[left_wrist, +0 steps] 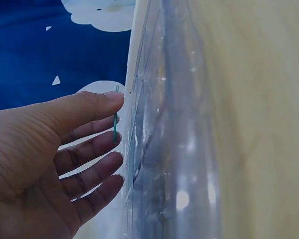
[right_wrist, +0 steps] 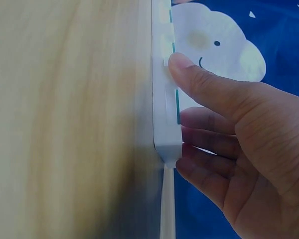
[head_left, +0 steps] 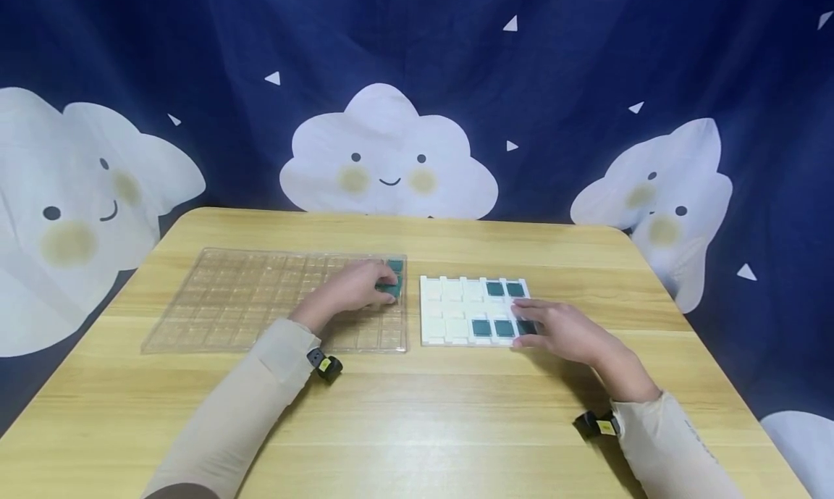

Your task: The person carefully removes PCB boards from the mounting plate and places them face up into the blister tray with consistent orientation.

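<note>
My left hand [head_left: 355, 285] is over the right end of a clear plastic tray [head_left: 260, 296] divided into many square pockets. It pinches a thin green square piece [left_wrist: 115, 127], seen edge-on in the left wrist view, between thumb and fingertips. Another green square [head_left: 394, 265] lies in the tray's far right corner pocket. My right hand [head_left: 563, 330] rests at the right end of a white compartment tray [head_left: 446, 311], its fingers loosely extended and its thumb [right_wrist: 182, 60] touching the tray. Several green squares [head_left: 481, 328] sit in the white tray's right-hand compartments, one partly covered by this hand.
Both trays lie side by side on a wooden table [head_left: 417, 419], a narrow gap between them. Behind the table's far edge hangs a dark blue curtain [head_left: 417, 43] with white clouds. Each wrist wears a small black camera [head_left: 329, 368].
</note>
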Tool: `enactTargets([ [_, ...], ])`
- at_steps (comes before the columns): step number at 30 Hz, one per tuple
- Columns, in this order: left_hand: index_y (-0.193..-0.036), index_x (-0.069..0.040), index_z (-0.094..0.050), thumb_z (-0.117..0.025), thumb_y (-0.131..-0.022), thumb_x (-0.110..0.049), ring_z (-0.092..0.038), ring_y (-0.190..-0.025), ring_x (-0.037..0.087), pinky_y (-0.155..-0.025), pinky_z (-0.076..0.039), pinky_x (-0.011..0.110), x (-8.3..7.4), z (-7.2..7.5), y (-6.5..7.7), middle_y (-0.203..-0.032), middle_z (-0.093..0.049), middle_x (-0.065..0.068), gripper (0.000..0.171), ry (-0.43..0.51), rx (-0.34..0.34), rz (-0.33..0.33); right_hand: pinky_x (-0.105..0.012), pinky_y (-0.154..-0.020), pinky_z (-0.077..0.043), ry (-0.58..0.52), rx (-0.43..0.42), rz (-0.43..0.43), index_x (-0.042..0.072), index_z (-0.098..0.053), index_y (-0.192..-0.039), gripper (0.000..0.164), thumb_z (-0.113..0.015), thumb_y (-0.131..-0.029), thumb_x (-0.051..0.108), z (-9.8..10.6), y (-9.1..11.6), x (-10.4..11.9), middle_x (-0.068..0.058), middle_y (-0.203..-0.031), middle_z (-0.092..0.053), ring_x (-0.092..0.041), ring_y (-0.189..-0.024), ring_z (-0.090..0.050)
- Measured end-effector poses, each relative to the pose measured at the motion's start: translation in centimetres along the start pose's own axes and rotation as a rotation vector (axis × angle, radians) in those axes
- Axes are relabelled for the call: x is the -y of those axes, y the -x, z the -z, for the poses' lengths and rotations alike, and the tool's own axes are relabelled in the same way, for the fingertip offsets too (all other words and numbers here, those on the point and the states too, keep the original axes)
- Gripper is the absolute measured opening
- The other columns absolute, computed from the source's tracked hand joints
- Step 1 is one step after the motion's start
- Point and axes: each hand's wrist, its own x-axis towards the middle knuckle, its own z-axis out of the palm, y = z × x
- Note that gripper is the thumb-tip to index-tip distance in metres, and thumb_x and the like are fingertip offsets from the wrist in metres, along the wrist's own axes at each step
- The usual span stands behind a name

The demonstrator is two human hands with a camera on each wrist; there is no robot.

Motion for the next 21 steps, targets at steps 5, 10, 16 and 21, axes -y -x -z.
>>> enactTargets([
  [5,-0.120,-0.010,-0.068,-0.076,-0.087,-0.028,-0.058,-0.110,0.023,-0.099,-0.046,0.041,0.07,-0.18,-0.05,-0.119,-0.065,0.005,0.038,-0.018,0.011,-0.008,-0.052,-0.101,-0.044,0.006,-0.007,0.004,0.000,-0.060,-0.132,0.067,-0.075,-0.083,0.044,0.01,0.03,-0.05,-0.016,-0.137,-0.055,-0.038,-0.125,-0.052],
  [10,-0.120,-0.010,-0.068,-0.076,-0.087,-0.028,-0.058,-0.113,0.025,-0.101,-0.045,0.042,0.08,-0.28,-0.11,-0.120,-0.065,0.006,0.039,-0.025,0.025,-0.009,-0.052,-0.100,-0.045,0.012,-0.019,0.012,0.000,-0.060,-0.131,0.067,-0.075,-0.083,0.044,-0.02,0.07,-0.07,-0.017,-0.137,-0.055,-0.039,-0.124,-0.052],
  [16,-0.121,-0.010,-0.068,-0.076,-0.087,-0.029,-0.057,-0.115,0.026,-0.103,-0.044,0.044,0.02,-0.36,0.04,-0.123,-0.064,0.006,0.040,-0.017,0.041,-0.009,-0.052,-0.102,-0.043,0.006,-0.007,0.005,0.001,-0.059,-0.132,0.068,-0.075,-0.083,0.044,-0.01,0.11,0.00,-0.016,-0.138,-0.054,-0.038,-0.125,-0.052],
  [21,-0.121,-0.011,-0.068,-0.075,-0.087,-0.030,-0.057,-0.115,0.026,-0.104,-0.043,0.044,-0.01,-0.31,0.13,-0.123,-0.064,0.005,0.040,-0.018,0.038,-0.012,-0.052,-0.102,-0.043,0.008,-0.006,0.002,0.000,-0.059,-0.132,0.068,-0.075,-0.083,0.044,0.03,0.11,0.03,-0.016,-0.138,-0.054,-0.038,-0.125,-0.051],
])
